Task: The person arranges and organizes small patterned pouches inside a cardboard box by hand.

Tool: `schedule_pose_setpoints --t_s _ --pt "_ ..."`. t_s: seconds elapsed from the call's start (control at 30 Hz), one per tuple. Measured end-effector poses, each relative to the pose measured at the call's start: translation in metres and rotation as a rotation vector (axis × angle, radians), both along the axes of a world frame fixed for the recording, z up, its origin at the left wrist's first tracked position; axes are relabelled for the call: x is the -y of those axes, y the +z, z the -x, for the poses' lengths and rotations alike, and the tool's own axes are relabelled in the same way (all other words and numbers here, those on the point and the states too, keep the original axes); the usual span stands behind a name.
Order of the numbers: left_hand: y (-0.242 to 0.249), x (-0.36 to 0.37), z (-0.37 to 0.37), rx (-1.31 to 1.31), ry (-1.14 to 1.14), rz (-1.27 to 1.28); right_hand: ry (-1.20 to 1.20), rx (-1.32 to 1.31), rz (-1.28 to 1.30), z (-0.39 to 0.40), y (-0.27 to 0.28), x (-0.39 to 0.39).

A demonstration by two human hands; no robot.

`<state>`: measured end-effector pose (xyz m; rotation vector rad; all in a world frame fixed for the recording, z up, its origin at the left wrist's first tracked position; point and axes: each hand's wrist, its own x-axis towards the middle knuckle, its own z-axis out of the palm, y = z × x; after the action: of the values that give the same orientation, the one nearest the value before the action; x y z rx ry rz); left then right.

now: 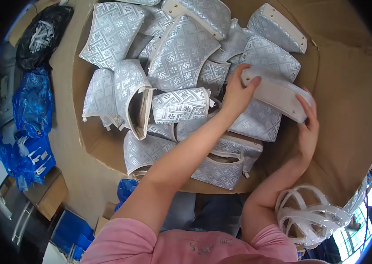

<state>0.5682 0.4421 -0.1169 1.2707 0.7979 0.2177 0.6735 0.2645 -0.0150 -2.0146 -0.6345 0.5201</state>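
Observation:
A silver patterned handbag (276, 93) shows its pale, studded base, tilted up toward me. My left hand (240, 90) grips its left end, with the thumb on the base. At the right end, my right hand (308, 121) holds it with bent fingers along the edge. Underneath and around it lie several more silver bags in a heap, among them a large one (181, 57) near the middle. One bag (135, 97) on the left lies with its mouth gaping, and a rolled or folded one (180, 106) rests beside it.
A big cardboard box (344, 101) surrounds the heap; its near rim is close to my body. White straps in clear wrap (306, 213) sit at the lower right. Blue plastic bags (34, 103), a black bag (45, 35) and a small carton (52, 193) stand at the left.

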Motion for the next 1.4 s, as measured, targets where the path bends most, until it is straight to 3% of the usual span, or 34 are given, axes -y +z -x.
schedule_pose_setpoints --t_s 0.07,0.2,0.27,0.3,0.4,0.43,0.47,0.53,0.57,0.67,0.73,0.77,0.8,0.87,0.9,0.93,0.97,1.0,1.1,1.2,1.23,1.27,1.33,1.37,1.4 --pt "-0.002 -0.003 -0.001 0.094 0.014 0.135 0.006 0.083 -0.017 -0.001 0.000 -0.001" --pt "-0.049 0.009 0.010 0.341 0.120 -0.110 -0.044 0.194 -0.027 0.001 -0.035 0.012" --pt "-0.079 0.015 0.011 0.253 0.024 -0.196 0.132 0.103 0.487 -0.003 -0.075 0.030" --pt "-0.091 0.019 0.008 0.209 -0.027 -0.235 0.135 0.115 0.492 -0.005 -0.083 0.035" --pt "-0.065 0.007 0.006 0.256 -0.072 -0.265 -0.239 -0.017 0.283 0.011 -0.090 0.027" --pt "-0.062 0.004 0.003 0.282 -0.095 -0.291 -0.240 -0.011 0.284 0.011 -0.095 0.026" --pt "-0.068 0.003 0.000 0.289 -0.096 -0.292 -0.231 0.147 0.260 0.010 -0.099 0.023" --pt "-0.094 0.014 0.005 0.122 -0.315 -0.475 -0.206 0.454 0.226 0.012 -0.100 0.018" --pt "-0.106 0.018 0.001 0.045 -0.413 -0.572 -0.201 0.468 0.224 0.005 -0.099 0.011" --pt "-0.041 0.026 0.004 0.104 -0.255 -0.687 -0.535 0.399 0.303 -0.017 -0.075 -0.023" --pt "0.020 -0.004 0.016 0.237 -0.163 -0.924 -0.571 0.379 -0.054 -0.027 -0.064 -0.061" --pt "0.031 -0.034 0.022 0.195 -0.069 -1.009 -0.542 0.371 -0.112 -0.030 -0.063 -0.085" --pt "0.035 -0.066 0.031 0.151 0.030 -1.087 -0.511 0.365 -0.166 -0.035 -0.067 -0.105" --pt "0.042 -0.122 0.057 -0.343 0.110 -1.220 -0.500 0.480 -0.087 -0.056 -0.092 -0.136" --pt "0.031 -0.147 0.071 -0.493 -0.009 -0.992 -0.507 0.485 -0.093 -0.073 -0.113 -0.147" --pt "0.022 -0.162 0.078 -0.630 -0.119 -0.763 -0.527 0.708 0.032 -0.093 -0.135 -0.157" --pt "0.022 -0.162 0.078 -0.621 -0.109 -0.775 -0.543 0.928 0.161 -0.108 -0.146 -0.161" --pt "0.021 -0.160 0.079 -0.669 -0.156 -0.835 -0.542 0.936 0.150 -0.120 -0.146 -0.158" --pt "0.016 -0.146 0.081 -0.774 -0.253 -0.923 -0.357 0.740 0.784 -0.143 -0.140 -0.147" --pt "0.013 -0.124 0.072 -0.009 0.027 -1.300 -0.242 0.771 0.999 -0.140 -0.106 -0.148" --pt "0.010 -0.103 0.063 0.115 -0.079 -1.143 -0.193 0.781 1.103 -0.139 -0.098 -0.147" --pt "0.004 -0.078 0.050 0.232 -0.178 -0.978 -0.178 0.793 1.108 -0.144 -0.098 -0.144" --pt "-0.007 -0.042 0.023 0.043 -0.229 -0.666 -0.191 0.941 0.797 -0.162 -0.098 -0.129" --pt "-0.017 -0.037 0.009 0.040 -0.213 -0.654 -0.193 1.002 0.637 -0.169 -0.100 -0.125" --pt "-0.033 -0.040 -0.012 -0.230 -0.259 -0.397 -0.175 1.009 0.641 -0.167 -0.093 -0.122"
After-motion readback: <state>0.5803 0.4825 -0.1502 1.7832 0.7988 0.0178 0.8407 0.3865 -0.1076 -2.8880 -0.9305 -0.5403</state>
